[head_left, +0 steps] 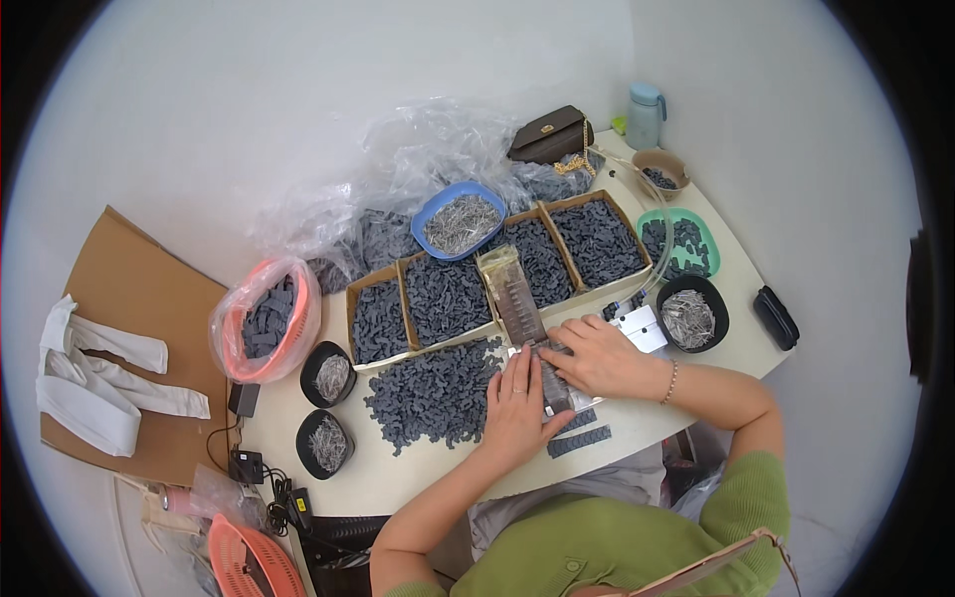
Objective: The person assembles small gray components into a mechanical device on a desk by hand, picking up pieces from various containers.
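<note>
My left hand (517, 403) lies along the near left side of a clear-and-dark slotted fixture (555, 386), its fingers stretched out and the thumb apart. My right hand (602, 360) reaches over the same fixture from the right. Its fingers bend down onto the top, and whatever they pinch is hidden beneath them. Beyond my hands stands a long transparent slotted holder (515, 298), leaning against the partitioned box. A silver metal block (639, 328) with tubing sits right of my right hand. Dark grey moulded strips (579, 441) lie just below the fixture.
A loose pile of small grey parts (428, 398) spreads left of my hands. Behind it stands a partitioned cardboard box (423, 350) full of them. Metal pins fill a blue tray (458, 253) and black bowls (714, 336). A green tray (708, 234) is at the right.
</note>
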`<state>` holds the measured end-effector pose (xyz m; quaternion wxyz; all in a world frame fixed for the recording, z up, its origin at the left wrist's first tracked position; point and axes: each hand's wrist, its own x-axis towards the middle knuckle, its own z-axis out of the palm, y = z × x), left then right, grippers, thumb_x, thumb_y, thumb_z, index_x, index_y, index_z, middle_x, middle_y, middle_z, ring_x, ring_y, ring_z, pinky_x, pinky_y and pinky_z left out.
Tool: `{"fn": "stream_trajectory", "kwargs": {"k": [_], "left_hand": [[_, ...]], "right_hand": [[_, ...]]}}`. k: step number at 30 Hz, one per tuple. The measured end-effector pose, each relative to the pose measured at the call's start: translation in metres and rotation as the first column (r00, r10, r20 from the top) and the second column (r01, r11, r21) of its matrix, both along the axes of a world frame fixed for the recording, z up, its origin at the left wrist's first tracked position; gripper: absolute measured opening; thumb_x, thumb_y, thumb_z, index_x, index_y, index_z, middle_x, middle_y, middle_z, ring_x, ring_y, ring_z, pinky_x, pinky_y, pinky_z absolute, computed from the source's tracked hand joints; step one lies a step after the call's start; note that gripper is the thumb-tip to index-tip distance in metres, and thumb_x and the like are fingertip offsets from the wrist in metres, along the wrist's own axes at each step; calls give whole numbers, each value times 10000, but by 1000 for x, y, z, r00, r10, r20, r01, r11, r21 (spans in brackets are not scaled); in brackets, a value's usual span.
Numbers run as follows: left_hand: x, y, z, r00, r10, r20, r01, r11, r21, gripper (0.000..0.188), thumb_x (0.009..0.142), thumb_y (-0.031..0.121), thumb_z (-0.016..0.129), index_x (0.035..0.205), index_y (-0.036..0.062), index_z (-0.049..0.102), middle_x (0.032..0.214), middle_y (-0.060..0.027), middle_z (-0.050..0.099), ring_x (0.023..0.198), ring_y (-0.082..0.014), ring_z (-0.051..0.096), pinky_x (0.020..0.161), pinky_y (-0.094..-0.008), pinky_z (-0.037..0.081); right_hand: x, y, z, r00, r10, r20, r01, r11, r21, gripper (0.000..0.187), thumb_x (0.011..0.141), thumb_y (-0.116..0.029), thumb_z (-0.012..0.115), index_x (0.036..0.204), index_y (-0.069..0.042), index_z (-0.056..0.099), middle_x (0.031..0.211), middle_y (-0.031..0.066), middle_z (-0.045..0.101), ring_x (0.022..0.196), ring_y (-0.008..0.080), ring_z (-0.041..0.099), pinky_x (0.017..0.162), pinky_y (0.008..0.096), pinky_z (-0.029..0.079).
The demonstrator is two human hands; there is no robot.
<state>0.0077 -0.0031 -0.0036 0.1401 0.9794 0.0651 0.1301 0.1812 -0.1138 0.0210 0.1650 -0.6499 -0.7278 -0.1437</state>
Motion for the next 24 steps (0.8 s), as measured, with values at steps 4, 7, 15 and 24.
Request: {"fn": "stream_trajectory", "kwargs": {"k": [4, 7, 15, 24], "left_hand": [[-5, -7, -3, 999, 25, -35, -26, 999, -31, 868, 826, 471, 638, 1373, -119, 312, 1483, -290, 201, 1366, -422, 228, 1074, -542, 188], [-8, -11, -4, 997, 60, -58, -65, 994, -91, 871, 833, 476, 634, 1381, -115, 303, 1492, -289, 184, 1384, -420, 199, 1082, -546, 170], [-2, 28, 0, 1000, -17, -18, 18, 1000, 8, 812, 820, 424, 662, 1415, -20, 334, 1509, -276, 163, 1404, -416, 167, 1099, -544, 149], [6, -1, -7, 999, 53, -7, -53, 998, 23, 865, 836, 497, 613, 1365, -129, 335, 1501, -278, 202, 1402, -416, 191, 1093, -554, 175]], "right_hand": [[5, 0, 5, 998, 8, 63, -6, 999, -43, 436, 804, -346, 654, 1137, -64, 644, 1073, 81, 558, 955, 209, 495, 799, 324, 378], [6, -2, 8, 998, -7, 61, 17, 988, -152, 506, 820, -385, 646, 1222, -81, 610, 1226, 128, 523, 1021, 226, 504, 849, 346, 381], [2, -2, 5, 995, -21, 95, 36, 987, -155, 547, 815, -416, 639, 1237, -70, 595, 1235, 124, 510, 1015, 222, 492, 847, 338, 376], [5, -5, 5, 998, 4, 56, 0, 998, -67, 507, 812, -395, 643, 1187, -55, 612, 1128, 112, 554, 987, 219, 505, 826, 345, 384]]}}
